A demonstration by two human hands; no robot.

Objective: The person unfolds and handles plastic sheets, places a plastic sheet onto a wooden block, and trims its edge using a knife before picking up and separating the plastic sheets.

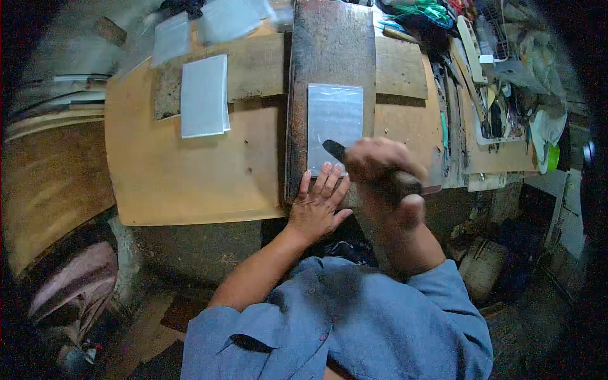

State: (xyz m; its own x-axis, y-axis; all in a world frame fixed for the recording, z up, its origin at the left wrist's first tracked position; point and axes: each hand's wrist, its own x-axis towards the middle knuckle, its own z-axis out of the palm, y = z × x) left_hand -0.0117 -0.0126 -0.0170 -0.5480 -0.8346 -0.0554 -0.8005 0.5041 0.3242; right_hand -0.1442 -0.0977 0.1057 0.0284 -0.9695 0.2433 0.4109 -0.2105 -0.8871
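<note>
A pale, shiny rectangular sheet (pixel 334 120) lies lengthwise on a long dark wooden board (pixel 332 44). My left hand (pixel 318 206) rests flat at the board's near end, fingers spread, its fingertips over the sheet's lower edge. Above the sheet's lower right side, my right hand (pixel 384 166) is closed around a knife-like tool (pixel 334 150). Its dark, rounded tip points to the upper left, and a brown handle end sticks out behind the fist. Motion blurs this hand, and I cannot tell whether the tip touches the sheet.
Left of the board, a stack of similar sheets (pixel 204 95) lies on the tan tabletop (pixel 190 177). More pale sheets (pixel 231 19) lie at the back. Along the right stand a white tray (pixel 500 138) of hand tools, a power strip (pixel 470 47) and green cord (pixel 424 14).
</note>
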